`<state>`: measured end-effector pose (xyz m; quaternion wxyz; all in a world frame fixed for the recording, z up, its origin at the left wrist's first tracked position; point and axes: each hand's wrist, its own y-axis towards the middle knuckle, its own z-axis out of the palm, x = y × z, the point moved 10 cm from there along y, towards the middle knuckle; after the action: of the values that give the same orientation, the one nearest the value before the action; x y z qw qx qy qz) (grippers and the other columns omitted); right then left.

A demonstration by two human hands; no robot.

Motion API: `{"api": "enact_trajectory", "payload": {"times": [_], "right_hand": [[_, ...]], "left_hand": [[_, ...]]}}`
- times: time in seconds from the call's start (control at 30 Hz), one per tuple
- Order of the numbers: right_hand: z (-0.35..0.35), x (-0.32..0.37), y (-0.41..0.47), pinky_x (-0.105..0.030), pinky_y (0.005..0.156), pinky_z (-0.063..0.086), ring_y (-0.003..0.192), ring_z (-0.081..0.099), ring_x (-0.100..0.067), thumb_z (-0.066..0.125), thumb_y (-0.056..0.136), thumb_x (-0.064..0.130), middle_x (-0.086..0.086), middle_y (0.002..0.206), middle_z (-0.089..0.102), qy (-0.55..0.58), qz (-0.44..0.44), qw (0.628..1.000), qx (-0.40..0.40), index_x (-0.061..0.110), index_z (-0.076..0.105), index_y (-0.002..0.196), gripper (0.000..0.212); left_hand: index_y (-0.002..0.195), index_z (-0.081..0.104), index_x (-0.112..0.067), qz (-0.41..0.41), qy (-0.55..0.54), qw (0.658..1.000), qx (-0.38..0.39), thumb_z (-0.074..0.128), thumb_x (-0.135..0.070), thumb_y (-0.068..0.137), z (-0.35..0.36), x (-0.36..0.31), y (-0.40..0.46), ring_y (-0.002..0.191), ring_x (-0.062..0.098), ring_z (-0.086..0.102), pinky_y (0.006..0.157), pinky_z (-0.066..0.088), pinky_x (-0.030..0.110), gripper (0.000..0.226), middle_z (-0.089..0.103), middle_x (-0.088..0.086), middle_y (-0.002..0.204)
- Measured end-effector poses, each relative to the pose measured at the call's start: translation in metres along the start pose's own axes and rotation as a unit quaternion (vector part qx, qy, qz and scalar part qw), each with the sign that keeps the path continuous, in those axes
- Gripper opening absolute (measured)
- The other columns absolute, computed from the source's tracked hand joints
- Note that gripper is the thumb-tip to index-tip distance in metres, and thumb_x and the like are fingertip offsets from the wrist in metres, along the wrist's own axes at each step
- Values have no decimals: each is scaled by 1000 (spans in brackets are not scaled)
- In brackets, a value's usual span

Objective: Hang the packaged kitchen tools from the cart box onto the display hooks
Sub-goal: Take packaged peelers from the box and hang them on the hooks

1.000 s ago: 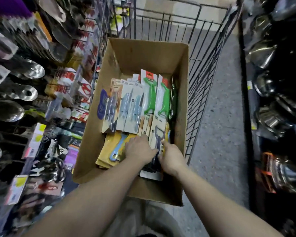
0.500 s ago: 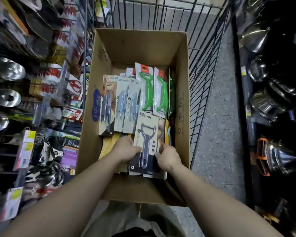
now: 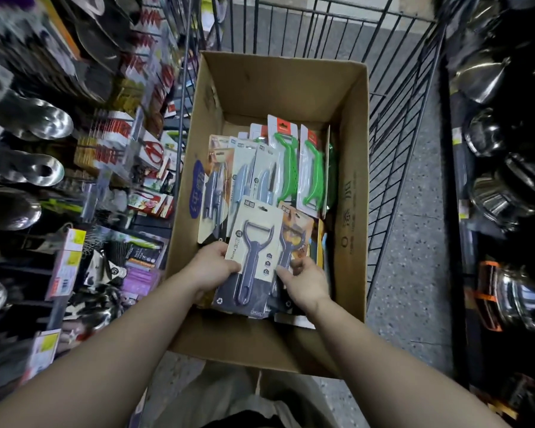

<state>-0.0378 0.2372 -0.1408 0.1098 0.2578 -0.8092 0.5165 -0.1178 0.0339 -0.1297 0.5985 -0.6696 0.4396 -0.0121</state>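
Note:
An open cardboard box [image 3: 352,168] sits in a wire cart and holds several carded kitchen tools. A stack of grey Y-peeler packs [image 3: 254,251] is lifted at the near end of the box. My left hand [image 3: 212,267] grips the stack's left edge. My right hand [image 3: 306,281] grips its right edge, thumb on the front card. Behind lie grey knife packs [image 3: 254,177] and green peeler packs [image 3: 300,168].
The wire cart [image 3: 393,125] surrounds the box. Display hooks with packaged tools and steel ladles [image 3: 50,122] fill the shelving at left. Steel pots [image 3: 507,186] line the dark shelf at right. Speckled floor [image 3: 414,242] runs between cart and right shelf.
Both hands dug into the near end of the box, then pulled up the stack of grey peeler packs. The stack now stands higher and more upright.

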Motion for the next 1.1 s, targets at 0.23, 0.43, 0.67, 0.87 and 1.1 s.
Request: {"api": "enact_trajectory", "payload": {"times": [0.23, 0.43, 0.67, 0.87, 1.1], "right_hand": [[-7, -6, 4, -41, 79, 60, 88, 70, -28, 83, 73, 9, -6, 111, 68, 140, 45, 988, -51, 17, 41, 133, 73], [2, -14, -10, -27, 40, 47, 45, 59, -24, 62, 85, -6, -13, 73, 67, 229, 99, 968, -7, 3, 50, 124, 43], [-10, -17, -20, -32, 49, 46, 55, 58, -31, 39, 89, -10, -18, 66, 61, 201, 47, 978, 12, -3, 55, 116, 32], [-35, 17, -54, -31, 48, 45, 61, 59, -32, 46, 94, -5, -22, 74, 61, 110, -49, 992, 44, -4, 60, 92, 14], [-41, 64, -89, -42, 68, 49, 71, 62, -30, 72, 71, 8, -6, 62, 72, 97, -169, 979, 58, -8, 69, 100, 33]], "left_hand": [[109, 71, -8, -22, -58, 998, 15, 84, -24, 82, 10, 2, -4, 94, 25, 74, 90, 60, 45, 34, 77, 7, 105], [103, 62, -13, -8, -73, 997, -22, 78, -2, 85, 23, -2, -14, 84, 14, 59, 69, 48, 22, 26, 68, 0, 96], [123, 66, -7, -17, -89, 995, -39, 82, -10, 80, 30, 7, -27, 102, 20, 65, 77, 48, 22, 45, 71, 8, 121], [136, 55, -5, 0, -112, 993, -40, 90, -31, 71, 21, -10, -68, 113, 22, 63, 100, 51, 33, 79, 63, 6, 132], [157, 29, -12, 76, -108, 985, -114, 79, -35, 87, -22, -40, -143, 122, 23, 52, 96, 46, 29, 89, 41, 10, 155]]}}
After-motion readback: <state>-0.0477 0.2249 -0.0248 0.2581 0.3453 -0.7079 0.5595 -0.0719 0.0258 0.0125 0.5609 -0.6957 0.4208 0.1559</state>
